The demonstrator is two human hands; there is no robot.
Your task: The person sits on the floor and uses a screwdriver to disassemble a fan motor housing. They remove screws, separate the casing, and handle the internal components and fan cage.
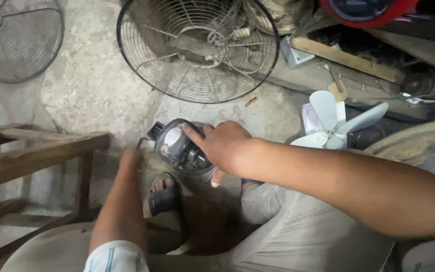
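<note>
Hands: right hand (223, 143) grips fan motor (179, 147); left hand (129, 158) beside it.

Dark grey fan motor (179, 146), white fan blades (331, 123), red casing (368, 11)

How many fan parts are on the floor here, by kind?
Wire fan guards: 2
Fan blade sets, white: 1
Fan motors: 1, gripped by the right hand
Total: 4

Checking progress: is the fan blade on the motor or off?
Off: the blade lies on the floor, apart from the motor under the right hand.
</note>
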